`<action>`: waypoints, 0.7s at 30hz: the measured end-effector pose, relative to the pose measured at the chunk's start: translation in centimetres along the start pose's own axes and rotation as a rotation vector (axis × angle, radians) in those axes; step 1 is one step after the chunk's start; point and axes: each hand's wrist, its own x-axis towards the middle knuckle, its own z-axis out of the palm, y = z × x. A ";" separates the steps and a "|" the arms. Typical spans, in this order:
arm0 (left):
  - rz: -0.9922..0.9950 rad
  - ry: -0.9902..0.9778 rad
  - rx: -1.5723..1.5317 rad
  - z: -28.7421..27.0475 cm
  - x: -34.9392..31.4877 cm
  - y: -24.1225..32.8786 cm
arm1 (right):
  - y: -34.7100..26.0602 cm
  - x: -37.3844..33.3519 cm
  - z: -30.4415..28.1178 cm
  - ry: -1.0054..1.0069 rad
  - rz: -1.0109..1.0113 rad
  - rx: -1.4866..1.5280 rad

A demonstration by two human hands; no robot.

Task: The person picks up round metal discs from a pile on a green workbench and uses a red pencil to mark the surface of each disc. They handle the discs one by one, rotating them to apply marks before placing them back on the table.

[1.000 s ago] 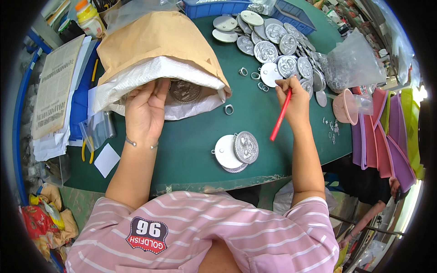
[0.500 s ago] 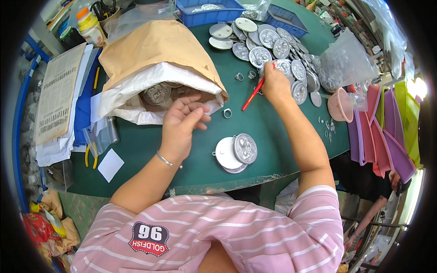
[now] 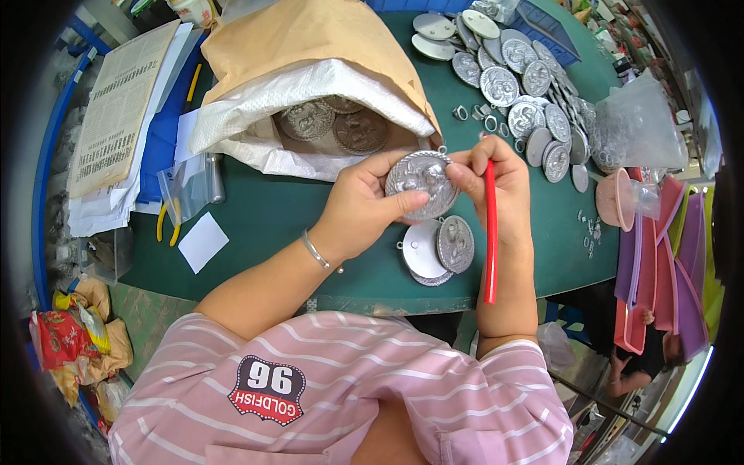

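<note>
My left hand (image 3: pixel 358 203) grips a round silver relief medallion (image 3: pixel 422 183) by its edge, thumb across its face. At its top is a small loop. Close against its right edge, the fingers of my right hand (image 3: pixel 505 182) pinch near that loop, and the same hand holds a slim red stick-like tool (image 3: pixel 490 240) pointing down toward me. The tool's upper end is hidden in my fingers. Just below lie a few medallions in a small stack, one relief side up (image 3: pixel 455 244) and one with its plain pale back up (image 3: pixel 423 249).
An open paper-and-white-woven sack (image 3: pixel 310 46) holds darker medallions (image 3: pixel 362 132). Beyond my right hand are loose metal rings (image 3: pixel 490 122) and a large medallion pile (image 3: pixel 500 85). A clear plastic bag (image 3: pixel 639 128) and pink cup (image 3: pixel 614 200) stand right; yellow-handled pliers (image 3: pixel 168 223) lie left.
My left hand has moved right from the sack's mouth and now holds a medallion. My right hand has come back from the pile to meet it, with the red tool still in it.
</note>
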 end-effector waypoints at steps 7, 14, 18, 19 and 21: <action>0.065 0.071 0.012 -0.5 0.1 -0.6 | 1.3 -0.5 -0.4 -0.035 -0.201 0.095; 0.252 0.148 0.416 -0.2 -0.4 -0.5 | 1.6 -0.6 -0.6 -0.043 -0.231 -0.130; 0.451 0.108 0.767 -0.7 -0.2 -0.5 | 2.1 -0.3 0.3 -0.086 -0.504 -0.235; 0.459 0.094 0.782 -0.8 -0.2 -0.5 | 2.2 -0.3 0.5 -0.097 -0.538 -0.281; 0.478 0.067 0.814 -0.8 -0.2 -0.5 | 2.3 -0.3 0.6 -0.118 -0.610 -0.373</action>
